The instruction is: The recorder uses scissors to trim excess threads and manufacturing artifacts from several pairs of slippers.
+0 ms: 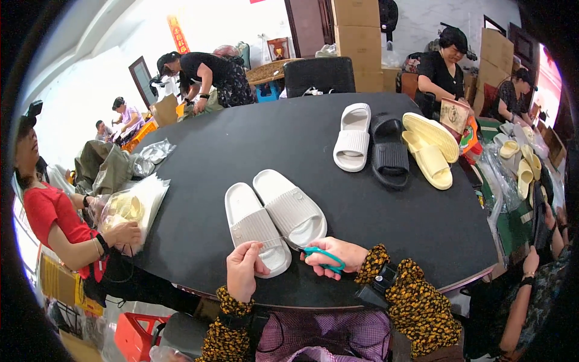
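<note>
A pair of white slippers lies on the black table in front of me: the left slipper (256, 226) and the right slipper (292, 208), toes toward me, side by side. My left hand (243, 269) is closed in a pinch beside the left slipper's strap. What looks like a thin pale thread runs from its fingertips toward the scissors. My right hand (344, 253) is closed around a small pair of scissors with teal handles (332, 266). Their blades point left, close to the toe ends of both slippers.
More slippers lie at the far right: a white one (352, 140), a black one (389, 154) and a yellow pair (432, 158). A person in red (54, 223) handles bagged slippers at the left edge. Other people work around the black table (199, 145). A red stool (136, 335) stands below left.
</note>
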Tool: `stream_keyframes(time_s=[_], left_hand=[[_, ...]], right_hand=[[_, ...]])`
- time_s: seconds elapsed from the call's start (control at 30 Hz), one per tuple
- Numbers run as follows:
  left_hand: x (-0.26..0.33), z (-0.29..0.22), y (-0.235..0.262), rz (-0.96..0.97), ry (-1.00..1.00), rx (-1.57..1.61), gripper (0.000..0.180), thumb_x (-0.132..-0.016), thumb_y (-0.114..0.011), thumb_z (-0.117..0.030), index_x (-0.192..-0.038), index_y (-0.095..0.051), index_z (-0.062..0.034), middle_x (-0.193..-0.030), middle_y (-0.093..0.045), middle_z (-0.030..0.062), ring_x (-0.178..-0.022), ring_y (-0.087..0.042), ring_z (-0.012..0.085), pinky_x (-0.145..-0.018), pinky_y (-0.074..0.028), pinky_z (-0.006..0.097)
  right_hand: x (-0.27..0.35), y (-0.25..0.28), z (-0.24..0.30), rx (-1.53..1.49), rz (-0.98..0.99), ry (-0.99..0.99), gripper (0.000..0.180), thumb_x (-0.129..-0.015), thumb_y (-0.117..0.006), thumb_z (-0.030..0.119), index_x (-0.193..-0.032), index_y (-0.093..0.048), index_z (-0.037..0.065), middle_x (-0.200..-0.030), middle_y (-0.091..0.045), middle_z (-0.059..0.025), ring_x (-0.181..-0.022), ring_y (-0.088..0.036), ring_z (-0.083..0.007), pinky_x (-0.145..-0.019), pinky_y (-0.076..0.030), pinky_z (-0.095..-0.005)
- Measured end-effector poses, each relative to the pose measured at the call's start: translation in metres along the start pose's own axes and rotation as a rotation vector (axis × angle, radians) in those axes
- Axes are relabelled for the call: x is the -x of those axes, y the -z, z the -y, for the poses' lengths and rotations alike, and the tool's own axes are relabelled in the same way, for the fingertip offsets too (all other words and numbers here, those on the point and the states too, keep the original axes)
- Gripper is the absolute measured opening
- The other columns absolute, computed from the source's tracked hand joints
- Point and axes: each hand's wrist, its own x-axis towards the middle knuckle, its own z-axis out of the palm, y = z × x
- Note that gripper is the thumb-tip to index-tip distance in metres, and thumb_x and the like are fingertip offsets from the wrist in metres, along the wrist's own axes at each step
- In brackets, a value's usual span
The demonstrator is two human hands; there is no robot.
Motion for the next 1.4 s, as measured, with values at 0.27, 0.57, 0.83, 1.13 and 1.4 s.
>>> stream_keyframes(time_s=[0.27, 0.57, 0.83, 1.13, 1.4], left_hand=[[0.013, -0.010, 0.003, 0.005, -0.031, 0.045, 0.022, -0.095, -0.049, -0.016, -0.097, -0.058, 0.0045, -0.052, -0.049, 0.0035, -0.044, -0.049, 0.0126, -0.046, -0.046, 0.027], [0.065, -0.035, 0.069, 0.196, 0.178, -0.406, 0.020, -0.093, -0.050, -0.012, -0.096, -0.061, 0.0055, -0.059, -0.055, 0.0025, -0.049, -0.052, 0.0085, -0.050, -0.047, 0.024], [0.093, 0.001, 0.168, 0.407, 0.662, -0.831, 0.025, -0.093, -0.052, -0.018, -0.103, -0.064, 0.0005, -0.066, -0.060, 0.0033, -0.051, -0.055, 0.0089, -0.050, -0.046, 0.024], [0.099, 0.028, 0.206, 0.433, 0.235, -1.376, 0.023, -0.086, -0.058, -0.021, -0.099, -0.066, -0.0029, -0.083, -0.067, 0.0148, -0.075, -0.065, 0.0259, -0.069, -0.051, 0.033], [0.012, -0.069, 0.085, 0.149, -0.397, -1.036, 0.010, -0.084, -0.060, -0.007, -0.086, -0.062, 0.0024, -0.076, -0.063, 0.0117, -0.066, -0.060, 0.0163, -0.060, -0.048, 0.028]], right_hand=[[0.001, 0.000, 0.000, 0.054, -0.029, 0.047, 0.027, -0.088, -0.057, 0.026, -0.103, -0.053, 0.004, -0.063, -0.054, -0.0003, -0.042, -0.048, -0.0057, -0.034, -0.039, -0.0204], [0.003, 0.005, 0.003, -0.150, -0.201, 0.147, 0.026, -0.087, -0.058, 0.018, -0.108, -0.054, 0.003, -0.065, -0.055, -0.0009, -0.043, -0.050, -0.0059, -0.037, -0.041, -0.0201], [-0.003, 0.006, 0.003, -0.224, -0.340, 0.241, 0.025, -0.086, -0.060, 0.019, -0.105, -0.054, 0.004, -0.065, -0.055, -0.0016, -0.045, -0.050, -0.0082, -0.036, -0.040, -0.0223], [-0.001, 0.003, 0.002, -0.241, -0.350, 0.250, 0.025, -0.086, -0.060, 0.020, -0.105, -0.054, 0.005, -0.066, -0.055, -0.0010, -0.046, -0.050, -0.0074, -0.037, -0.041, -0.0219], [-0.004, 0.005, 0.000, -0.192, -0.342, 0.261, 0.027, -0.085, -0.061, 0.022, -0.105, -0.054, 0.006, -0.066, -0.055, -0.0004, -0.047, -0.050, -0.0064, -0.038, -0.042, -0.0210]])
